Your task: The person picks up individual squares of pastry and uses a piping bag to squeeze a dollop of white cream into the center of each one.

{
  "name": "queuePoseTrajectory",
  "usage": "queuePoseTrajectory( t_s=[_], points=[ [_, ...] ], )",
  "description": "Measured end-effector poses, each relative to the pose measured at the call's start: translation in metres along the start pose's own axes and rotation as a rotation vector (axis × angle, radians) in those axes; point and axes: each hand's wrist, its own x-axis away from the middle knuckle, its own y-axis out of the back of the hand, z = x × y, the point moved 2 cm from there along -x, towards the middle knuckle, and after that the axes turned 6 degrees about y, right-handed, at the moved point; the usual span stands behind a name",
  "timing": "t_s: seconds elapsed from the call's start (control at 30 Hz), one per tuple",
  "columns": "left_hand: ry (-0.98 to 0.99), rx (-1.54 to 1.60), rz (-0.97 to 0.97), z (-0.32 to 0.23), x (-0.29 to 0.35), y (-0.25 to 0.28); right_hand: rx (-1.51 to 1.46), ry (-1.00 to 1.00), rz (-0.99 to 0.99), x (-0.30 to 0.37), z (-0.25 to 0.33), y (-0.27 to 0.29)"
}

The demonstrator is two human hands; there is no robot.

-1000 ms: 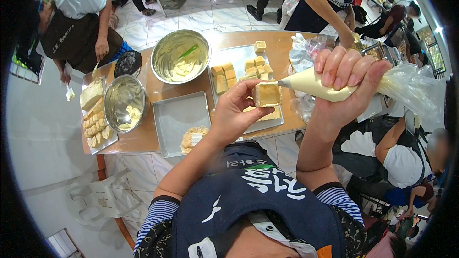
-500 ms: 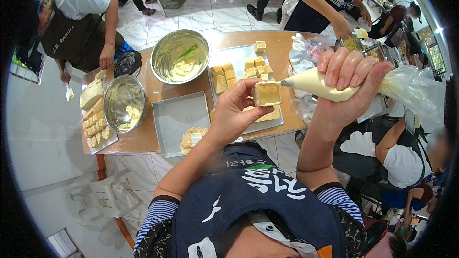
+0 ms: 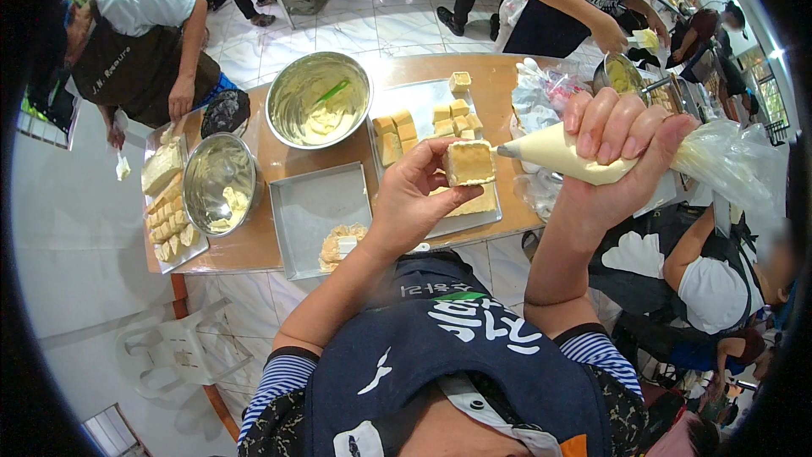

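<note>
Between the thumb and fingers of my left hand (image 3: 420,195) is a small square piece of cake (image 3: 470,162), held up above the table with pale cream along its edges. My right hand (image 3: 622,144) is wrapped round a piping bag (image 3: 550,151) full of pale yellow cream, its twisted clear plastic end trailing to the right. The bag's metal tip (image 3: 507,151) points left, close beside the cake's right edge. Below my hands, a tray (image 3: 410,103) carries several more cake squares (image 3: 452,118), partly hidden by my left hand.
A steel bowl (image 3: 272,123) holds cream and a green-handled spatula; a second steel bowl (image 3: 196,173) stands left of it. A grey tray (image 3: 313,195) holds crumbs and a white scraper. Across the table, one person works at the left (image 3: 139,51), another at the right (image 3: 575,17).
The cake piece has shifted very slightly left and turned a little in my left hand. The person at the far right has moved a hand beside a bowl.
</note>
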Motion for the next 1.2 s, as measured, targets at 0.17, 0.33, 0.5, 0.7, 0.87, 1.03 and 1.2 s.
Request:
queuePoseTrajectory(
  t_s=[0.17, 0.33, 0.5, 0.7, 0.87, 1.03, 1.2],
  points=[
    [0.006, -0.016, -0.002, -0.0006, -0.0004, -0.0006, 0.045, 0.006, 0.029, -0.0008, 0.0010, 0.0003],
    [-0.002, -0.007, -0.008, 0.0004, -0.0011, 0.0013, 0.020, 0.003, 0.006, 0.0013, 0.0003, 0.0000],
    [-0.005, 0.007, -0.007, -0.0006, -0.0013, 0.0019, 0.003, 0.005, 0.045, 0.0018, 0.0000, 0.0002],
    [-0.009, 0.006, -0.017, 0.0006, -0.0026, 0.0032, 0.015, 0.002, 0.051, 0.0028, -0.0012, 0.0010],
    [-0.015, 0.019, -0.028, 0.0005, -0.0035, 0.0047, 0.019, 0.002, 0.053, 0.0035, -0.0023, 0.0004],
    [-0.015, 0.021, -0.024, 0.0011, -0.0042, 0.0065, -0.014, 0.008, 0.061, 0.0043, -0.0030, 0.0016],
    [-0.020, 0.028, -0.034, 0.0007, -0.0054, 0.0069, 0.014, 0.015, 0.066, 0.0061, -0.0026, 0.0013]
  ],
)
